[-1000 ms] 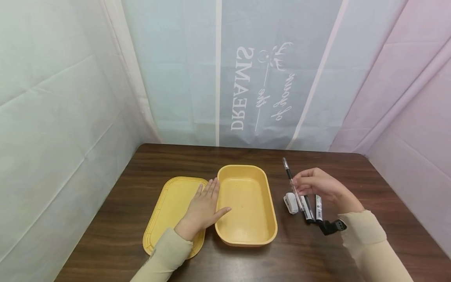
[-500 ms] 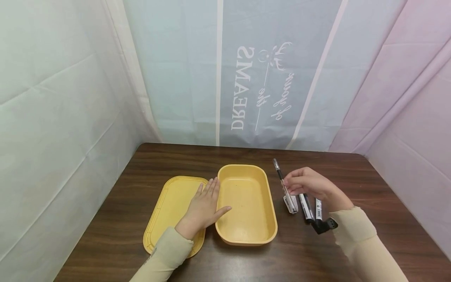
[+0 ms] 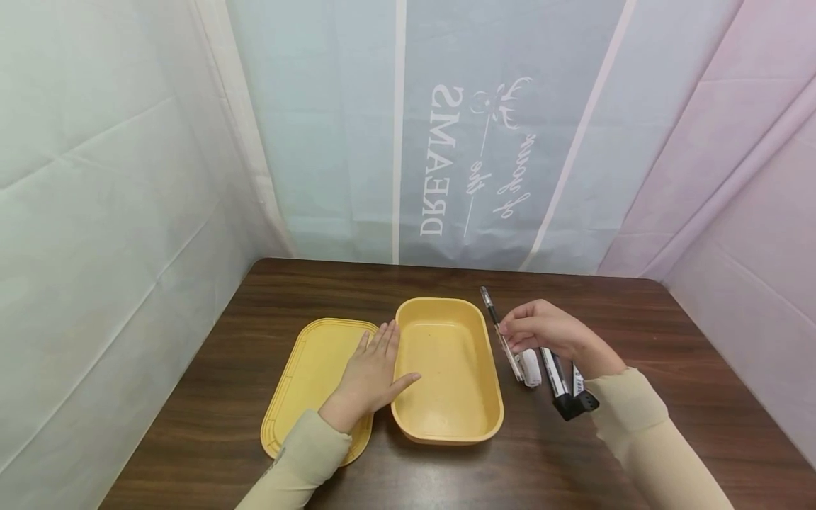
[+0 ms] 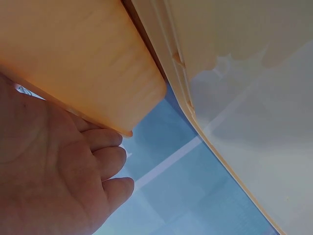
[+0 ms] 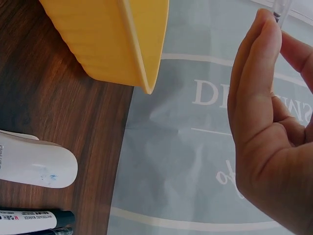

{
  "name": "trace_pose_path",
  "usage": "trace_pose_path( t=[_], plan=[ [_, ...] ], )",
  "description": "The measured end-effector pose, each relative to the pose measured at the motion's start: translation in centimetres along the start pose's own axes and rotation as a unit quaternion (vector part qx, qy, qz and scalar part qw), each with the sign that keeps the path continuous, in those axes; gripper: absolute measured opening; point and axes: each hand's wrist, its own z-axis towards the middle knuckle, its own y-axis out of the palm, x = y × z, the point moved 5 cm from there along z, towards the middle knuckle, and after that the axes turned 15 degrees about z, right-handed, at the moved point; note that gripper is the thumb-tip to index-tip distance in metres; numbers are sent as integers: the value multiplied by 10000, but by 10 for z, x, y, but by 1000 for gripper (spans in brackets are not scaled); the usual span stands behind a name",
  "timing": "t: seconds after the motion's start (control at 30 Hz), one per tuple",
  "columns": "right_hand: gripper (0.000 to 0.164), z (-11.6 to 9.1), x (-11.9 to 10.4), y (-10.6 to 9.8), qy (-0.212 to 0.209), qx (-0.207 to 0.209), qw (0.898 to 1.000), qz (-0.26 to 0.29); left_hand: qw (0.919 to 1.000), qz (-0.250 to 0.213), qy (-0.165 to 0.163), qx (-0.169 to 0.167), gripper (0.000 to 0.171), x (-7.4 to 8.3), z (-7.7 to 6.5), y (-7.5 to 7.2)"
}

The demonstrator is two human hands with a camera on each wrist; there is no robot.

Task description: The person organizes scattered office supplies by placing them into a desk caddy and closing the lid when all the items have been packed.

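Observation:
My right hand (image 3: 553,331) pinches a slim clear-barrelled pen (image 3: 489,306) with a black grip, held slanted just right of the yellow box (image 3: 446,382). In the right wrist view the fingertips close on the pen's clear end (image 5: 282,7), and most of it is out of frame. My left hand (image 3: 368,375) lies with straight fingers along the left rim of the box, thumb spread over its inside. Under the left wrist is a flat yellow lid (image 3: 315,372). In the left wrist view the fingers (image 4: 110,161) sit against the box wall (image 4: 98,63).
A white stapler (image 3: 530,367) stands on the table close to the pen's lower end. Whiteboard markers (image 3: 553,372) lie right of it, partly hidden by the right wrist and its black camera mount (image 3: 576,404). Curtains (image 3: 331,142) rise behind the dark wooden table (image 3: 306,290).
My right hand has moved left with the pen, from above the markers, past the stapler, towards the box. The left hand stays on the rim.

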Motion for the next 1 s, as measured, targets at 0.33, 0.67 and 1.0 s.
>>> trace_pose_path(
  t=[0.33,0.67,1.0],
  plan=[
    [21,-2,-4,-6,131,57,9999,-44,9999,-89,-31,-46,85,5,6,-5],
    [24,6,-7,2,264,177,9994,-131,9998,-34,12,-184,86,8,12,-9],
    [23,41,-10,39,429,318,9971,-551,9998,-9,-51,-204,88,8,13,-7]
  ],
)
